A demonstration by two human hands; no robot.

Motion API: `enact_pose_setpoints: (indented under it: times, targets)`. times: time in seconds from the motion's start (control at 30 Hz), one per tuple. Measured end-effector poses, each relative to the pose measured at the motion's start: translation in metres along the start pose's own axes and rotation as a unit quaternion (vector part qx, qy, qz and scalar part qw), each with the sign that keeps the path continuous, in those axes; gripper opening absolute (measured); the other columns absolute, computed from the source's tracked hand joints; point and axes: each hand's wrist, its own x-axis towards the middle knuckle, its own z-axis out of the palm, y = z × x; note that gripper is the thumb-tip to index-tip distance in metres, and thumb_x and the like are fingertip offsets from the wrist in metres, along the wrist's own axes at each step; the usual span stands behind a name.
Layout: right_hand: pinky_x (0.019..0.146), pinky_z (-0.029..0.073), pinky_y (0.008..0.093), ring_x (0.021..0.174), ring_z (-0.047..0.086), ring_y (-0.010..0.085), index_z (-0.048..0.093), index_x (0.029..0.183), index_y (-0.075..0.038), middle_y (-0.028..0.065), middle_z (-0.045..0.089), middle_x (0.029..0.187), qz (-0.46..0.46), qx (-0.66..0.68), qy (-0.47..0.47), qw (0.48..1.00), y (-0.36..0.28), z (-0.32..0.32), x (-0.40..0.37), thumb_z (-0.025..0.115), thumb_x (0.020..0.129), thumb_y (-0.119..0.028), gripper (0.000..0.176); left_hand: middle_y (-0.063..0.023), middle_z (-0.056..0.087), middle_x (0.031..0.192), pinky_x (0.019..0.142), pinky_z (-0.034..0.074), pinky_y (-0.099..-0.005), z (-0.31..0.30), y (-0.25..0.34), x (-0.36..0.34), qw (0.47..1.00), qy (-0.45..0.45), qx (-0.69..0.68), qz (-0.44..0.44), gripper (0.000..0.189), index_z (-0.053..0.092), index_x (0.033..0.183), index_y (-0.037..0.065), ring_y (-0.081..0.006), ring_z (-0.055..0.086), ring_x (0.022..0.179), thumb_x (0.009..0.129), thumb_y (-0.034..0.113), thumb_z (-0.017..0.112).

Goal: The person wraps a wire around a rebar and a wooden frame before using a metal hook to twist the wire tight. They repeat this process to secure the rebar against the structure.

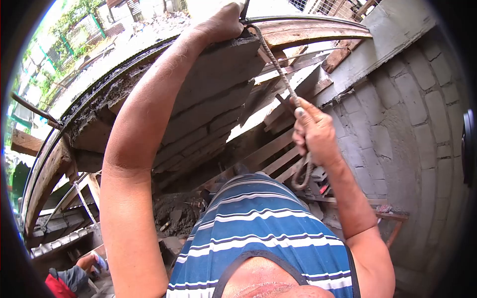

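Note:
My right hand (318, 134) is closed round a grey twisted rope (279, 69). The rope runs from the wooden beam (308, 32) at the top down to this hand, and a loose loop of it hangs below the fingers. Up at the top edge, my left hand (223, 22) is closed near the rope's upper end, beside the beam and above the block wall's mortar-covered top. A thin dark upright piece shows by its fingers, but what it grips is hidden.
A block wall (208, 94) stands in front, and another block wall (397, 114) rises on the right. Wooden planks (271, 154) lie between them. Wet mortar (174, 213) is heaped below. Another person's red garment (59, 285) shows at bottom left.

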Motion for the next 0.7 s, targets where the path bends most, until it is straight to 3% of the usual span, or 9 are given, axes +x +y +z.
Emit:
enact_pose_setpoints:
  times: [0.07, 0.27, 0.4, 0.47, 0.5, 0.53, 0.6, 0.63, 0.7]
  targets:
    - [0.037, 0.036, 0.0218, 0.049, 0.044, 0.0055, 0.056, 0.136, -0.004, -0.0058, 0.041, 0.063, 0.015, 0.002, -0.038, 0.999, -0.012, -0.027, 0.009, 0.054, 0.105, -0.02, 0.035, -0.0283, 0.07, 0.098, 0.089, 0.052, -0.0438, 0.004, -0.003, 0.003, 0.999, -0.011, -0.041, -0.007, 0.036, 0.064, 0.113, -0.008, -0.0371, 0.07, 0.096, 0.082, 0.011, 0.065]
    - [0.038, 0.033, 0.0219, 0.047, 0.042, 0.0058, 0.054, 0.138, -0.005, -0.0059, 0.041, 0.06, 0.086, 0.058, -0.149, 0.983, -0.023, -0.092, 0.051, 0.057, 0.104, -0.03, 0.043, -0.0282, 0.069, 0.1, 0.09, 0.051, -0.0424, -0.004, 0.006, -0.003, 0.998, -0.034, -0.049, -0.026, 0.038, 0.062, 0.115, -0.01, -0.0362, 0.069, 0.098, 0.083, 0.011, 0.065]
    - [0.044, 0.042, 0.022, 0.05, 0.05, 0.0064, 0.059, 0.133, -0.007, -0.0033, 0.053, 0.063, 0.044, -0.122, -0.109, 0.986, -0.023, -0.097, 0.066, 0.058, 0.103, -0.036, 0.042, -0.0303, 0.068, 0.107, 0.094, 0.049, -0.0429, 0.008, -0.008, 0.002, 0.999, 0.007, -0.043, 0.0, 0.043, 0.06, 0.121, -0.009, -0.038, 0.067, 0.105, 0.084, 0.012, 0.065]
    - [0.049, 0.048, 0.0284, 0.051, 0.057, 0.0118, 0.062, 0.13, -0.007, 0.0043, 0.061, 0.066, 0.019, -0.304, 0.044, 0.951, -0.019, -0.087, 0.061, 0.059, 0.102, -0.038, 0.042, -0.0318, 0.067, 0.11, 0.097, 0.048, -0.0432, 0.01, -0.008, 0.0, 0.998, 0.025, -0.053, -0.008, 0.045, 0.059, 0.124, -0.009, -0.0394, 0.066, 0.109, 0.085, 0.012, 0.065]
    - [0.055, 0.051, 0.0389, 0.057, 0.064, 0.0288, 0.065, 0.118, -0.004, 0.0174, 0.066, 0.071, -0.128, -0.43, 0.108, 0.887, -0.005, -0.08, 0.058, 0.059, 0.102, -0.035, 0.036, -0.0317, 0.067, 0.11, 0.097, 0.049, -0.0432, 0.002, -0.001, -0.004, 0.998, 0.003, -0.051, -0.02, 0.045, 0.059, 0.124, -0.01, -0.0396, 0.066, 0.109, 0.085, 0.012, 0.065]
    - [0.055, 0.051, 0.0389, 0.057, 0.064, 0.0288, 0.065, 0.118, -0.004, 0.0174, 0.066, 0.071, -0.125, -0.43, 0.109, 0.888, -0.003, -0.076, 0.057, 0.059, 0.102, -0.035, 0.036, -0.0316, 0.067, 0.11, 0.097, 0.049, -0.0432, -0.002, 0.006, -0.006, 0.998, -0.02, -0.05, -0.029, 0.045, 0.059, 0.124, -0.01, -0.0398, 0.066, 0.108, 0.085, 0.012, 0.065]
    - [0.063, 0.051, 0.0463, 0.069, 0.065, 0.0442, 0.063, 0.103, 0.0, 0.0267, 0.064, 0.077, -0.245, -0.558, 0.136, 0.781, -0.003, -0.073, 0.055, 0.058, 0.101, -0.029, 0.03, -0.0314, 0.067, 0.109, 0.096, 0.049, -0.0435, 0.002, 0.001, -0.002, 0.999, -0.006, -0.045, -0.004, 0.044, 0.059, 0.124, -0.009, -0.0396, 0.066, 0.108, 0.085, 0.012, 0.065]
    - [0.065, 0.05, 0.0489, 0.079, 0.063, 0.0492, 0.06, 0.092, 0.0, 0.0286, 0.064, 0.08, -0.228, -0.548, 0.119, 0.796, -0.006, -0.073, 0.058, 0.058, 0.101, -0.028, 0.029, -0.0314, 0.067, 0.108, 0.096, 0.049, -0.0436, 0.003, -0.001, 0.0, 0.999, -0.022, -0.038, -0.016, 0.044, 0.059, 0.124, -0.009, -0.0395, 0.066, 0.108, 0.085, 0.011, 0.065]
    - [0.064, 0.049, 0.0479, 0.074, 0.062, 0.0472, 0.06, 0.092, 0.001, 0.0269, 0.063, 0.076, -0.225, -0.533, 0.088, 0.811, -0.007, -0.081, 0.066, 0.059, 0.101, -0.028, 0.03, -0.0315, 0.067, 0.108, 0.096, 0.049, -0.0436, 0.003, -0.001, 0.001, 0.998, -0.034, -0.032, -0.03, 0.045, 0.059, 0.124, -0.009, -0.0394, 0.066, 0.108, 0.085, 0.011, 0.065]
